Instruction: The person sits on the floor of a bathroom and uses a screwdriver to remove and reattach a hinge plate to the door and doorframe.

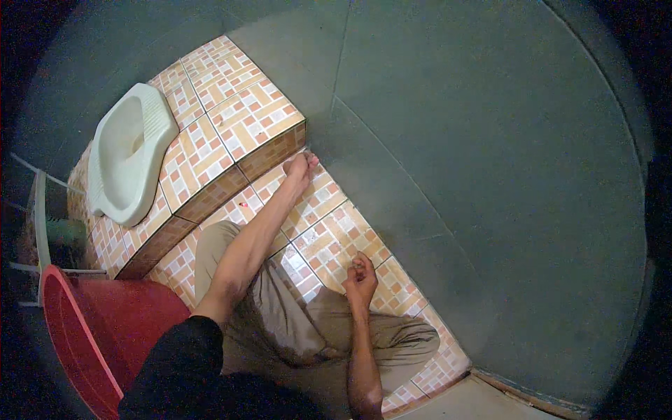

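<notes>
My left hand point(299, 166) reaches far forward to the corner where the tiled floor point(329, 234) meets the raised tiled step point(269, 150) and the green wall. Its fingers are closed, low against the floor; whatever they hold, if anything, is too small or hidden to make out. Nearer to me, my right hand point(361, 276) hovers above the floor tiles by my bent knee, fingers curled in with nothing visible in them. A small red bit point(243, 205) lies on the floor beside my left forearm.
A white squat toilet point(150, 171) is set into the step at the left. Close on my left stands a big red tub point(140, 308), with a pale rack point(42, 224) behind it. The green wall point(476, 175) runs along the right; a pale threshold point(483, 402) lies at lower right.
</notes>
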The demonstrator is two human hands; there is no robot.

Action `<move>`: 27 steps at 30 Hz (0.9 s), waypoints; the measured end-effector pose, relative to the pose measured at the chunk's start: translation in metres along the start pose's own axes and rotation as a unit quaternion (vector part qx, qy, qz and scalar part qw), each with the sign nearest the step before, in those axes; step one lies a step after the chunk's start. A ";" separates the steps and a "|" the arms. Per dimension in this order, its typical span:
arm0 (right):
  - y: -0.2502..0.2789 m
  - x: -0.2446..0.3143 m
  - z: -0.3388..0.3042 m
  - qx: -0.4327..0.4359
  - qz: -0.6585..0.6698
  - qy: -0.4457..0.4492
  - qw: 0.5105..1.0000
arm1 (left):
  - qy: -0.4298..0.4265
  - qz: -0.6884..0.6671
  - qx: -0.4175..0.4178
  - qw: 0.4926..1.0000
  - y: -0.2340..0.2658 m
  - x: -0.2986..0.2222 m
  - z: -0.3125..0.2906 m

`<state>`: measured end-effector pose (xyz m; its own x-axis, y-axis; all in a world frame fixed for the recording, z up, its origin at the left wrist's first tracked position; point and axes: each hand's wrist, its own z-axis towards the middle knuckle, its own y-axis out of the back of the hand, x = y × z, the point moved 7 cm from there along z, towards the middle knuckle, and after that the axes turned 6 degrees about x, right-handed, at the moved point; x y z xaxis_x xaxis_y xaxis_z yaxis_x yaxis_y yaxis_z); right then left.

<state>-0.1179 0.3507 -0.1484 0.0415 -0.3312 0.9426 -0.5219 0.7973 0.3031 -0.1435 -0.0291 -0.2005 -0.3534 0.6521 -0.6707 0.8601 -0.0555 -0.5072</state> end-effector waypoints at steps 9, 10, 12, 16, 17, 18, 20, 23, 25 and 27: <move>0.003 0.006 0.000 -0.004 -0.006 -0.003 1.000 | 0.001 -0.046 0.123 0.991 -0.009 0.002 0.003; 0.004 0.009 0.000 -0.004 -0.006 -0.003 1.000 | -0.021 -0.012 0.103 0.994 -0.008 0.000 0.000; -0.001 0.012 0.000 0.009 -0.015 -0.028 0.999 | -0.052 0.022 0.081 0.995 -0.001 -0.006 0.006; 0.004 0.003 0.000 -0.008 -0.019 -0.003 1.000 | 0.006 -0.010 0.011 1.000 0.001 0.004 0.012; 0.005 0.006 -0.001 -0.007 -0.010 -0.005 1.000 | 0.024 -0.025 0.016 0.999 -0.001 0.006 0.014; 0.001 0.010 -0.003 0.000 0.004 -0.005 1.000 | 0.018 -0.025 0.011 0.999 0.012 0.001 0.025; -0.002 0.013 -0.003 0.015 0.008 -0.018 1.000 | 0.042 -0.088 0.176 0.979 0.003 -0.002 0.034; 0.000 0.011 -0.002 0.022 0.010 -0.023 0.999 | -0.002 -0.003 0.201 0.980 0.002 0.000 0.027; -0.003 0.010 -0.003 0.023 0.014 -0.013 1.000 | -0.009 -0.007 0.155 0.988 0.008 0.000 0.026; 0.001 -0.005 0.001 0.025 0.026 -0.036 0.999 | -0.009 -0.011 0.118 0.993 -0.006 0.004 0.015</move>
<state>-0.1191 0.3527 -0.1528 -0.0464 -0.3272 0.9438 -0.5637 0.7886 0.2457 -0.1552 -0.0378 -0.2081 -0.3789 0.6414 -0.6671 0.7424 -0.2197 -0.6329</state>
